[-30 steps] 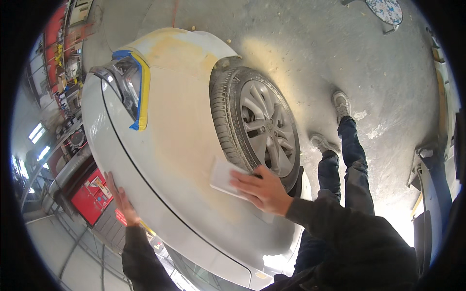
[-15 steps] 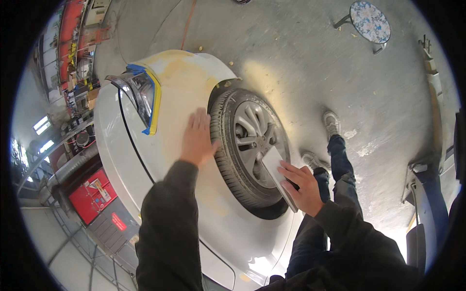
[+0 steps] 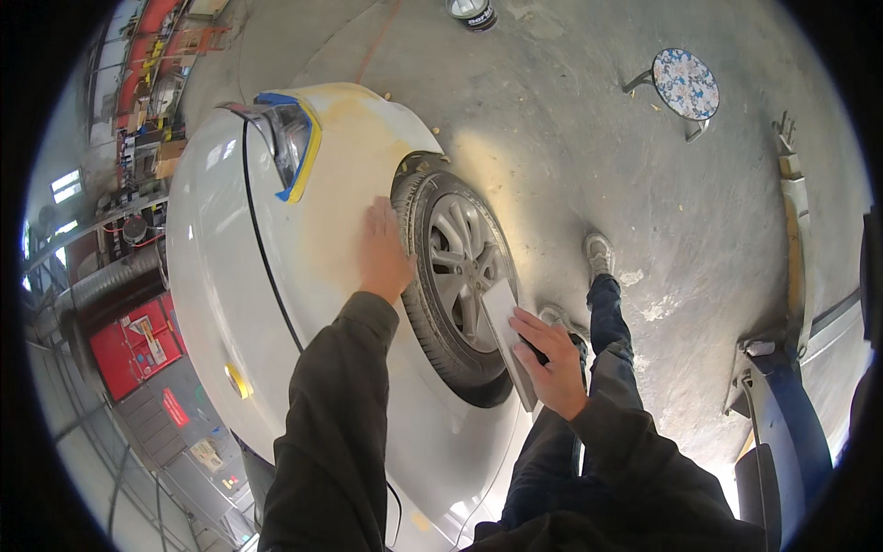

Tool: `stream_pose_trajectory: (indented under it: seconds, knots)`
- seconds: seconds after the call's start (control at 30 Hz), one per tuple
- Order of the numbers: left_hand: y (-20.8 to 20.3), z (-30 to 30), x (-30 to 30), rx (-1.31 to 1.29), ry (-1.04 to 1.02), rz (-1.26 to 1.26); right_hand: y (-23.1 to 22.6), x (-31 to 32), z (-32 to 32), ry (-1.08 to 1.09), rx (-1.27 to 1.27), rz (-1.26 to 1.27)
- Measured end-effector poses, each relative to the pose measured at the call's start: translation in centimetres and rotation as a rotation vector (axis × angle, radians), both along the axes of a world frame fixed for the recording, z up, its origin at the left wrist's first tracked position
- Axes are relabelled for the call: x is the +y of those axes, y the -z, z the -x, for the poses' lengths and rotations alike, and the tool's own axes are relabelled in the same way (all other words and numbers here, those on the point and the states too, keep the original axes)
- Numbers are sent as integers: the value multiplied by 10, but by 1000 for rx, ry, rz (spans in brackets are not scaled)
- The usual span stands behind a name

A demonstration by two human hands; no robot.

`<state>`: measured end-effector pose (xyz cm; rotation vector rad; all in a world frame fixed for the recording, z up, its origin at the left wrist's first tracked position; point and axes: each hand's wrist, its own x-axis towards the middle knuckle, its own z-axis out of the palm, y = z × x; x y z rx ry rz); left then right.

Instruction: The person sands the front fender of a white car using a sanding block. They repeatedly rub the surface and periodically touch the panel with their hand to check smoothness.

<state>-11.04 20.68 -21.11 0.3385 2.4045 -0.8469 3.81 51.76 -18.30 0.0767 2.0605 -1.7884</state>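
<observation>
My left hand (image 3: pixel 384 250) lies flat, fingers outstretched, on the white car fender (image 3: pixel 336 216) beside the wheel arch. Pale yellow, sanded-looking patches show on the fender around it. In my right hand (image 3: pixel 554 363) is a long, flat, pale sanding block (image 3: pixel 501 322), gripped with the fingers over its back. It is held in front of the car wheel (image 3: pixel 464 267), clear of the fender under my left hand. The headlight (image 3: pixel 292 138) has blue and yellow masking tape (image 3: pixel 311 156) along its edge.
A round, speckled stool (image 3: pixel 685 83) stands on the concrete floor at far right. A can (image 3: pixel 472 13) sits at the top edge. Metal lift equipment (image 3: pixel 796 239) is along the right. A red cabinet (image 3: pixel 136 342) and cluttered shelves line the left. My shoes (image 3: pixel 598 253) are beside the wheel.
My view has shifted, bringing the can into sight. My left hand has slid along the fender, away from the headlight and closer to the wheel arch. The right hand still holds the sanding block.
</observation>
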Motion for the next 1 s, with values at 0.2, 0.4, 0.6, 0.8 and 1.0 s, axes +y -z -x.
stream_pose_trajectory:
  seconds: [0.2, 0.4, 0.6, 0.8, 1.0]
  knots:
    - [-36, -65, 19, 74, -116, -230, -15, -13, -24, 26, 14, 40]
    - [-62, -140, 30, 71, -106, -316, -10, -27, -52, 92, 126, 45]
    - [-83, -185, 37, -46, -26, -276, -2, -37, -69, 123, 63, 61]
    - [-60, -82, 7, -12, 43, -101, 30, -57, -61, 210, -61, 109]
    - [-141, -6, -98, 360, -94, -380, 63, -84, -4, 57, -745, 543]
